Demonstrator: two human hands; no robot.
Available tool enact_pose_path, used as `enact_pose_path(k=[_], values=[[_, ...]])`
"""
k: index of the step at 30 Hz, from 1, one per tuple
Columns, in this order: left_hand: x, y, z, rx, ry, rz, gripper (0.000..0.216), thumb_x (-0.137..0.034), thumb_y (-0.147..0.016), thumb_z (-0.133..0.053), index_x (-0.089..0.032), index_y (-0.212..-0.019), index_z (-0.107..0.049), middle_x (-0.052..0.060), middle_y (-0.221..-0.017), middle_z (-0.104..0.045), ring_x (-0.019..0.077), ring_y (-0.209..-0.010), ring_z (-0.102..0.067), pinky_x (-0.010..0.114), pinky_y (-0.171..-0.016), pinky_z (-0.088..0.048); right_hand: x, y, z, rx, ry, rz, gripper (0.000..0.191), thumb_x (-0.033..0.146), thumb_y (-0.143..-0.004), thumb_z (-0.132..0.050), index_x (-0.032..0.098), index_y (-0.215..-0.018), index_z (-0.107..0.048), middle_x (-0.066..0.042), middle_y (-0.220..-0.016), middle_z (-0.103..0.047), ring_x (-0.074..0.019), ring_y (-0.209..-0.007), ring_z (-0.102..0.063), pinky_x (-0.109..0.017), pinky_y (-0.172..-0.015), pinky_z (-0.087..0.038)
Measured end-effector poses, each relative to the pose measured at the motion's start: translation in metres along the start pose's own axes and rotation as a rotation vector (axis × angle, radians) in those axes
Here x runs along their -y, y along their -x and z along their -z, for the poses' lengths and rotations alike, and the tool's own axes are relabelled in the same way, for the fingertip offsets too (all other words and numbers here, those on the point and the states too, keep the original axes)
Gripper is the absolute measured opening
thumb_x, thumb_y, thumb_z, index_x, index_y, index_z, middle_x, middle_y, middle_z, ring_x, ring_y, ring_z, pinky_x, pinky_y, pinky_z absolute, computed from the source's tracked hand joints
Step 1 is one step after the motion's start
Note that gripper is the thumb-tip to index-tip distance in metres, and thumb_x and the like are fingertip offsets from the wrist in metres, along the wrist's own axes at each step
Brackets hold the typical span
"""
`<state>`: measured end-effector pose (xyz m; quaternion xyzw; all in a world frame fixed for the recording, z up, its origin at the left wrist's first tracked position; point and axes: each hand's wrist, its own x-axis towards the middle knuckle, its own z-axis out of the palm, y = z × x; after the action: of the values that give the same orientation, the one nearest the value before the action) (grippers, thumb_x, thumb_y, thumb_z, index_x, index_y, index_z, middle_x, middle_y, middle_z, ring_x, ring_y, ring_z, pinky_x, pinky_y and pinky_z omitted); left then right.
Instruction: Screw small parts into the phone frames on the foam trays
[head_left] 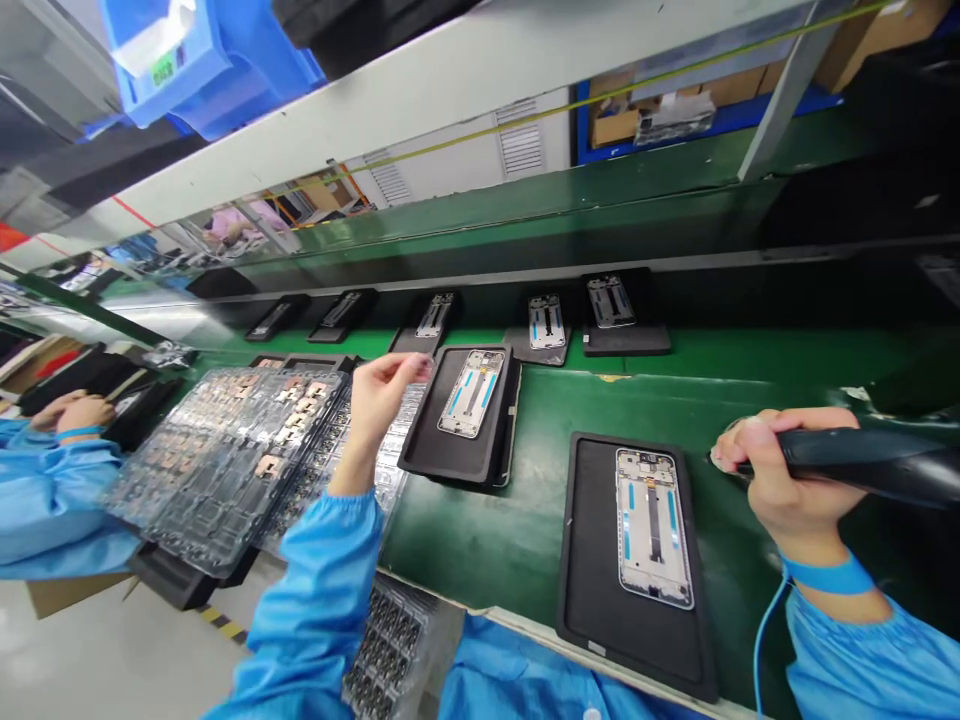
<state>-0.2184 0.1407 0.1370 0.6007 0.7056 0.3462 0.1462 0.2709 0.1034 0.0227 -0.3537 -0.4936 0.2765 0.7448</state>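
Observation:
My left hand [382,395] is raised beside the upper left phone frame [472,393], thumb and fingertips pinched together. Whatever lies in that pinch is too small to make out. That phone frame rests on a stack of black foam trays [420,445]. My right hand [799,475] is closed around a thick black handheld tool [862,455], held to the right of the nearest phone frame [654,525]. This second frame, silver with blue strips and a dark flex cable, lies face up in a black tray [589,560] and neither hand touches it.
Clear plastic trays [225,470] with small copper-coloured parts are stacked at left. More phone frames [546,322] in black trays line the back of the green bench [450,535]. A shelf beam [420,90] crosses above. A co-worker's hands [75,412] are at far left.

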Motion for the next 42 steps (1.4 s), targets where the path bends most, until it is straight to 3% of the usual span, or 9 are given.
enact_pose_path(k=[3, 7, 11, 14, 22, 28, 33, 39, 42], values=[[-0.033, 0.074, -0.032, 0.173, 0.303, -0.108, 0.04, -0.065, -0.112, -0.094, -0.025, -0.11, -0.097, 0.008, -0.1, -0.098, 0.0286, -0.094, -0.095, 0.041, -0.097, -0.081, 0.001, -0.003, -0.001, -0.024, 0.004, 0.007, 0.048, 0.052, -0.105, -0.109, 0.03, -0.108, -0.066, 0.01, -0.071, -0.068, -0.0164, -0.046, -0.063, -0.032, -0.048, -0.062], [-0.082, 0.156, -0.103, 0.548, 0.431, -0.114, 0.027, -0.045, -0.12, -0.09, -0.027, -0.14, -0.097, 0.004, -0.102, -0.1, 0.0247, -0.095, -0.097, 0.034, -0.094, -0.078, 0.006, -0.007, -0.005, -0.041, 0.009, 0.036, 0.05, 0.053, -0.106, -0.108, 0.031, -0.108, -0.064, 0.011, -0.071, -0.066, -0.0146, -0.045, -0.061, -0.03, -0.047, -0.061], [-0.11, 0.194, -0.16, 0.676, 0.369, -0.206, 0.011, -0.03, -0.118, -0.096, -0.027, -0.108, -0.101, 0.008, -0.116, -0.1, 0.0288, -0.114, -0.094, 0.041, -0.108, -0.074, 0.008, -0.01, -0.007, -0.04, 0.042, 0.018, 0.05, 0.059, -0.11, -0.104, 0.032, -0.109, -0.062, 0.012, -0.071, -0.062, -0.014, -0.045, -0.06, -0.029, -0.047, -0.059], [-0.117, 0.207, -0.177, 0.72, 0.254, -0.232, 0.006, -0.028, -0.113, -0.103, -0.03, -0.108, -0.104, 0.007, -0.115, -0.1, 0.0323, -0.122, -0.087, 0.051, -0.116, -0.068, 0.006, -0.01, -0.007, -0.035, 0.065, 0.008, 0.052, 0.062, -0.109, -0.105, 0.032, -0.109, -0.063, 0.011, -0.074, -0.061, -0.013, -0.046, -0.06, -0.028, -0.047, -0.058], [-0.11, 0.227, -0.178, 0.788, 0.089, -0.28, 0.008, -0.028, -0.119, -0.096, -0.029, -0.118, -0.103, 0.007, -0.112, -0.098, 0.0332, -0.119, -0.078, 0.061, -0.116, -0.059, 0.002, -0.009, -0.009, 0.016, 0.089, 0.048, 0.039, 0.057, -0.116, -0.099, 0.034, -0.111, -0.068, 0.009, -0.076, -0.061, -0.0149, -0.047, -0.058, -0.034, -0.046, -0.056], [-0.096, 0.229, -0.178, 0.631, -0.017, -0.398, 0.017, -0.03, -0.113, -0.102, -0.036, -0.129, -0.103, 0.013, -0.155, -0.088, 0.0431, -0.151, -0.067, 0.063, -0.12, -0.061, 0.0, -0.01, -0.01, -0.002, 0.112, 0.028, 0.044, 0.065, -0.114, -0.1, 0.036, -0.109, -0.068, 0.009, -0.076, -0.061, -0.0158, -0.046, -0.056, -0.037, -0.047, -0.054], [-0.087, 0.224, -0.178, 0.662, -0.021, -0.478, 0.031, -0.031, -0.115, -0.098, -0.035, -0.146, -0.097, 0.015, -0.16, -0.084, 0.043, -0.154, -0.067, 0.063, -0.124, -0.062, 0.014, -0.027, 0.0, -0.038, 0.089, 0.116, 0.044, 0.062, -0.113, -0.101, 0.035, -0.11, -0.066, 0.01, -0.073, -0.057, -0.015, -0.045, -0.054, -0.035, -0.046, -0.051], [-0.088, 0.18, -0.191, 0.667, -0.036, -0.538, 0.027, -0.039, -0.114, -0.101, -0.032, -0.14, -0.097, 0.016, -0.159, -0.084, 0.0447, -0.159, -0.067, 0.065, -0.129, -0.059, 0.03, -0.054, 0.03, -0.172, 0.142, -0.008, 0.056, 0.068, -0.106, -0.107, 0.036, -0.107, -0.062, 0.012, -0.064, -0.053, -0.018, -0.041, -0.052, -0.037, -0.042, -0.051], [-0.095, 0.145, -0.201, 0.689, -0.082, -0.56, 0.067, -0.053, -0.093, -0.12, -0.032, -0.152, -0.094, 0.018, -0.167, -0.079, 0.0502, -0.163, -0.064, 0.071, -0.135, -0.054, 0.023, -0.057, 0.039, -0.177, 0.153, -0.045, 0.062, 0.074, -0.102, -0.108, 0.034, -0.106, -0.06, 0.013, -0.062, -0.054, -0.017, -0.039, -0.051, -0.035, -0.04, -0.049]])
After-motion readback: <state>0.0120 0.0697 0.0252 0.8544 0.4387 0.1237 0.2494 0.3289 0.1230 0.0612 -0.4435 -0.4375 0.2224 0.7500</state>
